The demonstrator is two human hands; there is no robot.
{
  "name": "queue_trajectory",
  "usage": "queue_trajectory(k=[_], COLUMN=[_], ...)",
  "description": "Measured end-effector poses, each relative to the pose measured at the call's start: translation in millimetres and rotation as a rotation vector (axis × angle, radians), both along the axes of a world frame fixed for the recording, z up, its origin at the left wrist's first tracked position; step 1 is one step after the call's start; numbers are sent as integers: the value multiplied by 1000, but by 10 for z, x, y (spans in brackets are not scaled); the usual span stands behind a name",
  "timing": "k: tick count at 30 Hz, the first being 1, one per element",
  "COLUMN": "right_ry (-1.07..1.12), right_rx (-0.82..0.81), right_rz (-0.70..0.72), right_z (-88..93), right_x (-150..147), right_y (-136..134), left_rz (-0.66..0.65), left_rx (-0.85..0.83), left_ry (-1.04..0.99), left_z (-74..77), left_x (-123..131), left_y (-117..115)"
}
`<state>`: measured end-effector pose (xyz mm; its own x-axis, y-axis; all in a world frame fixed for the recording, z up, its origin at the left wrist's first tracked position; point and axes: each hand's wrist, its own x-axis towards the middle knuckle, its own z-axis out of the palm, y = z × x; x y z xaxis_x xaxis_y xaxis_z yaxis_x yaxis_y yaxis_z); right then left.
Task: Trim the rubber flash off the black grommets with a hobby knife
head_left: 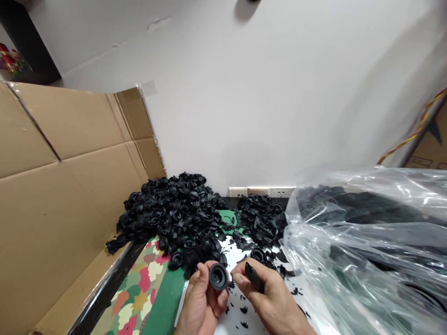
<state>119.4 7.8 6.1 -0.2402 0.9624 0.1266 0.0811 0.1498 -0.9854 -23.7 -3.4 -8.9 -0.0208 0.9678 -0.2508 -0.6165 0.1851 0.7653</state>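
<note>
My left hand [202, 300] grips a round black rubber boot [218, 276], its stepped, hollow end turned up towards me. Close on its right, my right hand [265, 291] is closed around a dark elongated piece [254, 278]; whether that is a tool handle or a rubber strip, I cannot tell. Thumb and fingertips of that hand are pinched near the boot's rim. Behind both hands rises a big heap of black ribbed rubber parts [178, 209]. One more round part [257, 254] lies just beyond my right hand.
Torn black scraps [263, 221] are piled at the back right, with small bits on the white surface [226, 321]. A clear plastic bag [366, 251] holding dark pieces fills the right. Cardboard [70, 186] stands at left by a patterned sheet [139, 288]. Wall sockets [282, 192] sit behind.
</note>
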Motion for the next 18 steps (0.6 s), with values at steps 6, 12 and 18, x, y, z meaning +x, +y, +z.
queue_trajectory(k=[6,12,18], right_ry=[60,91,159], right_rx=[-106,-269,-231], right_rz=[-4,20,94], right_z=[-9,-13,-7], right_x=[-15,-34,-43], right_y=[3,0,-9], left_rz=[5,97,139], left_rx=[56,142,250], left_ry=[134,286,533], left_z=[-43,-28,-13], left_x=[-24,-2,20], left_y=[-7,-4,-18])
